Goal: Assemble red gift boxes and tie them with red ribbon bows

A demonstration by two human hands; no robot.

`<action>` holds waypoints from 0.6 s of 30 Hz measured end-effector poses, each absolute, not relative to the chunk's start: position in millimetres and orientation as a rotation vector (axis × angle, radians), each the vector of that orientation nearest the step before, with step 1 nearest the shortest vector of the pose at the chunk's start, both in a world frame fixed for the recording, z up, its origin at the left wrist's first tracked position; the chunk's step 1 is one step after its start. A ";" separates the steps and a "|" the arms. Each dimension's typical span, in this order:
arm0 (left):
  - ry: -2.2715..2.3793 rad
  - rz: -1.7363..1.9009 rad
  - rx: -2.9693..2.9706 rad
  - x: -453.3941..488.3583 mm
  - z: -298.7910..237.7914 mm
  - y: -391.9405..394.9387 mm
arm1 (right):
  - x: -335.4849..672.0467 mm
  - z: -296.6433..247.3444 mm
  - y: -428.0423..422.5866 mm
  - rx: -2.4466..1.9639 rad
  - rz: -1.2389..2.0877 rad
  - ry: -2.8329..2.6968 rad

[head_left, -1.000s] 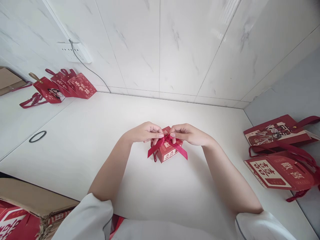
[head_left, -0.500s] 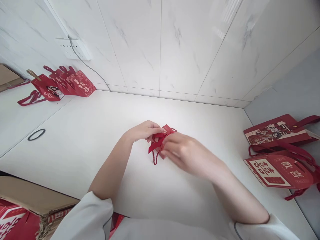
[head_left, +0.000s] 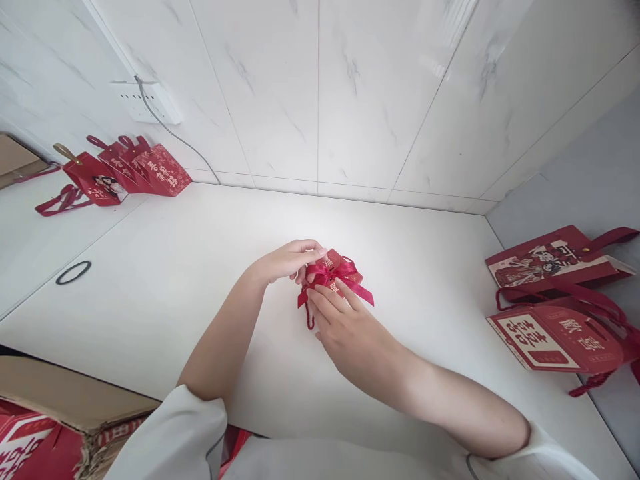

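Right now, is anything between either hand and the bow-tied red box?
Nothing visible but the ribbon bow on the red box: the left hand is at its left side, the right hand over its near side.

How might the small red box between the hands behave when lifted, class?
The small red box probably keeps its shape: its flat faces look like card. The bow likely flops, its ribbon tails draping loosely. The red cord may dangle, its loop poking out slack.
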State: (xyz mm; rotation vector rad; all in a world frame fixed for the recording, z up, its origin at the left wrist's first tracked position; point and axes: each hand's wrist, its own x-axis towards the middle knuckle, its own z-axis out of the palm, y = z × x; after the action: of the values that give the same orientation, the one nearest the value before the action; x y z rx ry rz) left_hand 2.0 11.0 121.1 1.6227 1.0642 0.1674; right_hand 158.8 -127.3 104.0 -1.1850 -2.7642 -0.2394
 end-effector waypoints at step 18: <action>0.993 0.287 1.542 5.6 123.6 10.6 | 146.2 83.1 -116.8 -1.235 -0.272 -2.725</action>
State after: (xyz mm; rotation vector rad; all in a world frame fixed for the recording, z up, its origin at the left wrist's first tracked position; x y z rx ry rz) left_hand 5.6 10.6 123.6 1.5420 0.9934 0.2866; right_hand 146.2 -116.8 83.1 -1.2355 -2.7246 -0.2719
